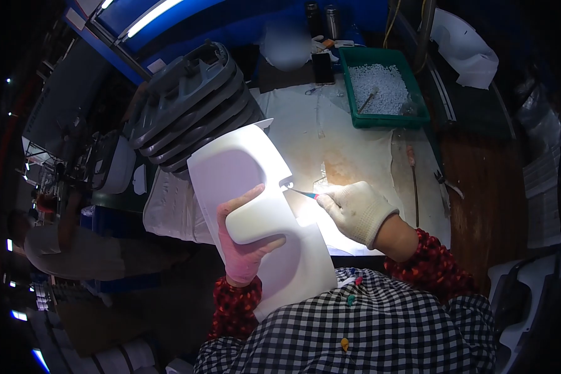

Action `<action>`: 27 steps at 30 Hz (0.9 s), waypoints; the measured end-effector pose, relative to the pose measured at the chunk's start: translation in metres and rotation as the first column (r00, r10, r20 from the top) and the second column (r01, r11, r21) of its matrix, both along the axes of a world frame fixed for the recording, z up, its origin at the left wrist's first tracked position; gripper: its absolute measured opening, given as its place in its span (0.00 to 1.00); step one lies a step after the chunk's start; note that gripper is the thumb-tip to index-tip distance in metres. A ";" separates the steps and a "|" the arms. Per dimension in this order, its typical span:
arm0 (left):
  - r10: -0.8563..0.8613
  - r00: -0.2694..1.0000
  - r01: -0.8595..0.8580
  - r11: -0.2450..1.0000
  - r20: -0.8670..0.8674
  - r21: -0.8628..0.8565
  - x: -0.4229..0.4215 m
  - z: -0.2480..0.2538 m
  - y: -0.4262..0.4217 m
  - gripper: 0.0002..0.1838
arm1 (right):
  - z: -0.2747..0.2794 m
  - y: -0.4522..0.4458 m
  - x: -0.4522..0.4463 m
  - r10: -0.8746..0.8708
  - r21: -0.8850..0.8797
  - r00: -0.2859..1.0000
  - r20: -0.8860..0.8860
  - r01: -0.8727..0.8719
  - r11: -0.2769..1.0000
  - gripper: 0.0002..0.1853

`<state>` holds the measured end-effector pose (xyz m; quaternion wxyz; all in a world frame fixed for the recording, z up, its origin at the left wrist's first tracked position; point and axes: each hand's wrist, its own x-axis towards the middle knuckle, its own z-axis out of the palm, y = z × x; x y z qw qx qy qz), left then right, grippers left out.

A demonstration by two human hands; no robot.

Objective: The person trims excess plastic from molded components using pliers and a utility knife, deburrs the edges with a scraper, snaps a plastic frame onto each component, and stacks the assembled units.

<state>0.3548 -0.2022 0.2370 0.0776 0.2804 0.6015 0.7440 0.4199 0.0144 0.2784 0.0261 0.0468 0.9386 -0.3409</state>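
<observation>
A large white moulded plastic part (265, 206) leans from the table against my body. My left hand (242, 255), in a pinkish glove, grips it around the raised rounded section, thumb and fingers on either side. In a white knitted glove, my right hand (358, 212) is closed on a small trimming knife (306, 194) with a thin blade and a blue and red handle. The blade's tip is at the part's right edge, by a small notch or hole. Bright light falls on this spot, and most of the knife's handle is hidden in my fist.
Dark grey moulded parts (193, 106) are stacked at the back left. A green tray (425, 118) of small white pieces stands at the back right. A long screwdriver (411, 159) and pliers (441, 179) lie on the right. Another person (81, 249) is at the far left.
</observation>
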 end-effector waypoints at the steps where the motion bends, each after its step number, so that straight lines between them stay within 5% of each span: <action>1: 0.002 0.999 -0.003 1.000 -0.045 -0.020 0.000 0.000 0.000 0.43 | 0.000 0.002 -0.002 -0.003 0.000 1.000 0.000 0.003 1.000 0.21; 7: 0.005 0.999 -0.004 1.000 0.043 -0.017 0.005 0.004 0.001 0.42 | 0.008 0.006 -0.006 0.020 0.065 0.986 0.163 -0.031 0.997 0.22; 10: 0.003 0.998 -0.003 1.000 0.066 0.002 0.002 0.001 0.003 0.42 | -0.015 0.003 -0.003 -0.051 0.061 0.995 0.087 0.045 0.997 0.20; 12: 0.001 1.000 -0.001 1.000 -0.010 -0.015 0.001 -0.001 0.002 0.42 | -0.040 0.004 -0.004 -0.086 0.021 0.979 -0.183 0.091 0.996 0.16; 16: -0.020 0.999 0.019 1.000 0.034 0.013 0.003 -0.003 -0.005 0.42 | -0.078 0.018 -0.019 -0.233 -0.074 0.969 -0.085 0.227 0.971 0.17; 19: -0.009 0.988 -0.001 0.998 0.153 0.061 0.002 -0.002 -0.005 0.42 | -0.078 0.009 -0.013 -0.236 -0.377 0.923 -0.303 0.111 0.919 0.12; 23: 0.054 0.988 -0.047 0.998 0.144 -0.051 0.004 0.004 -0.007 0.44 | -0.063 -0.002 -0.014 -0.094 -0.262 0.879 -0.468 -0.036 0.964 0.12; 27: 0.074 0.996 -0.069 0.994 0.059 -0.081 0.003 -0.001 -0.008 0.45 | -0.068 0.003 -0.030 -0.109 -0.311 0.939 -0.325 0.002 0.950 0.13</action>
